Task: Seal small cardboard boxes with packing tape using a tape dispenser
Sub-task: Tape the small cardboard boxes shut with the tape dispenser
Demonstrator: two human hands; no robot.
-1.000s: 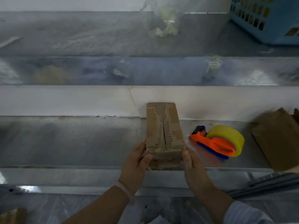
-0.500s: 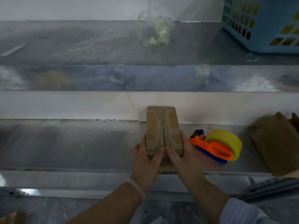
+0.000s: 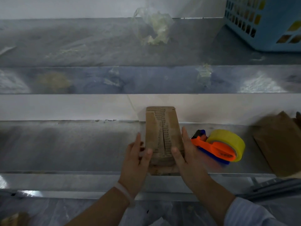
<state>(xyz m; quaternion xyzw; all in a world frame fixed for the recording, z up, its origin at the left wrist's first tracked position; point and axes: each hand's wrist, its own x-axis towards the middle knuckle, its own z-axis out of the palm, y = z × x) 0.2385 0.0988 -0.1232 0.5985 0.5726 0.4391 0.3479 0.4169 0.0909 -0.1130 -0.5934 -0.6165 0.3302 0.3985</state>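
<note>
A small brown cardboard box (image 3: pixel 162 132) lies lengthwise on the lower metal shelf (image 3: pixel 73 144), its top flaps closed along a centre seam with torn corrugation showing. My left hand (image 3: pixel 136 162) holds the box's left side, thumb laid on the top flap. My right hand (image 3: pixel 187 157) holds the right side the same way, fingers straight along the wall and thumb on top. An orange and blue tape dispenser (image 3: pixel 215 147) with a yellow tape roll (image 3: pixel 228 142) lies on the shelf just right of my right hand.
A brown cardboard piece (image 3: pixel 280 144) sits at the shelf's right end. A blue plastic basket (image 3: pixel 263 22) stands on the upper shelf at the right, with crumpled clear plastic (image 3: pixel 154 26) near its middle. The shelf's front lip runs just below the box.
Both hands have slid forward from the box's near end to clasp its two long sides, thumbs now on top. The box has stayed in place.
</note>
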